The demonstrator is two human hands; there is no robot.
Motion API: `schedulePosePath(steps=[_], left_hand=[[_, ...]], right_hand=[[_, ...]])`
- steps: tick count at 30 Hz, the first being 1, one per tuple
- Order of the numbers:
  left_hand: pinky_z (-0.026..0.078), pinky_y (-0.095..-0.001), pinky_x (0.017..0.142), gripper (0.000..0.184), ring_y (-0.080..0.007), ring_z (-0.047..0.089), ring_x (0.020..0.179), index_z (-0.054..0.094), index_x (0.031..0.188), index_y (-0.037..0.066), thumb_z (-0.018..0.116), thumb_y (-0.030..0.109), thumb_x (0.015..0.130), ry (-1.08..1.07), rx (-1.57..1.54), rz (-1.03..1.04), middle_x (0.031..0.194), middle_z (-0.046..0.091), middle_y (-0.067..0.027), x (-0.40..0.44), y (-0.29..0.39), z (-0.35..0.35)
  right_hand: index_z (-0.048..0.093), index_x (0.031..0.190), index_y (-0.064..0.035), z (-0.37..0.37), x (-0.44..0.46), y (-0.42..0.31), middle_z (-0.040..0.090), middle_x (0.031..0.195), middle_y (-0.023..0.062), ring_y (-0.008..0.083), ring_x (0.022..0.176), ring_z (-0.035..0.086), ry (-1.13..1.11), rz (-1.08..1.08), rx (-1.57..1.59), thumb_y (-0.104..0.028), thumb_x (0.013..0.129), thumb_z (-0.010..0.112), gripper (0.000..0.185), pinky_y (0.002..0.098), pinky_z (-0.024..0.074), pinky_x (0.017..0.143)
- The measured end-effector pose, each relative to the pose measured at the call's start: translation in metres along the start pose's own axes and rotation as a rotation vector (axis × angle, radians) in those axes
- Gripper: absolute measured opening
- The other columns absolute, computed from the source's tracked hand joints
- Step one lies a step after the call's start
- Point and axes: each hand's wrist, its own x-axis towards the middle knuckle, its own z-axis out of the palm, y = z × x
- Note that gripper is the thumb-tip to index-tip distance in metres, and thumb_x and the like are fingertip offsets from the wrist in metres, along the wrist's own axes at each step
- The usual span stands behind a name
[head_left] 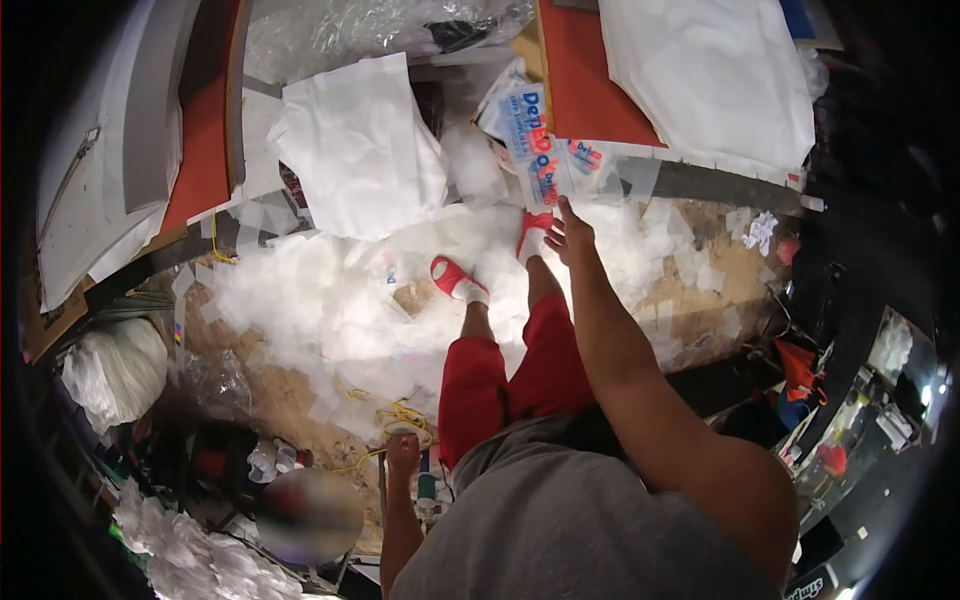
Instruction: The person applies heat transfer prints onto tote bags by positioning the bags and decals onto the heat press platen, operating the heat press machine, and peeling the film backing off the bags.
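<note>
My right hand [571, 234] reaches forward over my red slide sandal, fingers apart. Its foremost fingertip is at the lower edge of a clear plastic bag [532, 140] with blue and red lettering; I cannot tell whether they touch. That bag hangs from the pile beside a reddish-brown board [592, 75]. Low at my left side, my left hand [403, 455] is closed, and whatever may be in it is hidden. Close by it lies a tangled yellow cord [402, 415]. A large white sheet [360, 145] drapes ahead of me, left of the printed bag.
White plastic scraps [300, 285] cover much of the floor around my red sandals [455, 275]. A stuffed white bag [117, 372] sits at the left. White sheets [710, 75] lie on the right-hand board. Cluttered shelving [850, 430] runs along the right.
</note>
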Motion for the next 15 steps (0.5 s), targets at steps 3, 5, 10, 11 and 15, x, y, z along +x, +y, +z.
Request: schedulePosePath(steps=[3, 5, 10, 11, 15], left_hand=[[0.055, -0.0350, 0.061, 0.021, -0.0188, 0.065, 0.076, 0.062, 0.098, 0.002, 0.061, 0.021, 0.090, 0.009, -0.073, -0.172, 0.082, 0.064, -0.0121, 0.010, 0.071, -0.010], [0.055, -0.0335, 0.060, 0.022, -0.0178, 0.064, 0.075, 0.062, 0.100, 0.002, 0.060, 0.022, 0.091, 0.007, -0.129, -0.174, 0.082, 0.064, -0.0113, 0.013, 0.114, -0.024], [0.055, -0.0298, 0.058, 0.020, -0.0163, 0.064, 0.069, 0.060, 0.101, 0.002, 0.058, 0.020, 0.093, -0.028, -0.135, -0.191, 0.083, 0.064, -0.0091, 0.022, 0.118, -0.033], [0.055, -0.0298, 0.058, 0.020, -0.0163, 0.064, 0.069, 0.060, 0.101, 0.002, 0.058, 0.020, 0.093, -0.030, -0.131, -0.191, 0.083, 0.064, -0.0091, 0.024, 0.097, -0.032], [0.054, -0.0298, 0.059, 0.020, -0.0158, 0.064, 0.068, 0.060, 0.099, 0.002, 0.058, 0.020, 0.093, -0.059, -0.125, -0.182, 0.082, 0.064, -0.0095, 0.029, 0.074, -0.032]], right_hand=[[0.062, 0.099, -0.0040, 0.011, 0.019, -0.004, 0.064, 0.094, 0.0103, 0.0208, 0.074, 0.064, -0.062, -0.216, -0.036, -0.036, 0.079, 0.077, 0.041, 0.0341, 0.0521, 0.061], [0.064, 0.083, -0.0012, 0.011, 0.039, -0.011, 0.063, 0.070, 0.0086, 0.0192, 0.057, 0.062, 0.076, -0.484, -0.402, -0.024, 0.080, 0.072, 0.025, 0.0324, 0.0499, 0.052], [0.065, 0.077, -0.0020, -0.018, 0.004, -0.068, 0.067, 0.074, 0.0183, 0.0363, 0.072, 0.067, 0.392, -1.070, -0.914, -0.028, 0.078, 0.070, 0.026, 0.0446, 0.0521, 0.067], [0.064, 0.076, -0.0029, -0.023, 0.013, -0.078, 0.067, 0.074, 0.0199, 0.0400, 0.074, 0.066, 0.393, -1.069, -0.922, -0.029, 0.078, 0.068, 0.026, 0.0462, 0.0517, 0.067], [0.065, 0.074, -0.0041, -0.036, 0.065, -0.104, 0.065, 0.081, 0.0251, 0.0437, 0.080, 0.064, 0.336, -1.124, -1.073, -0.030, 0.080, 0.060, 0.028, 0.0487, 0.0519, 0.073]])
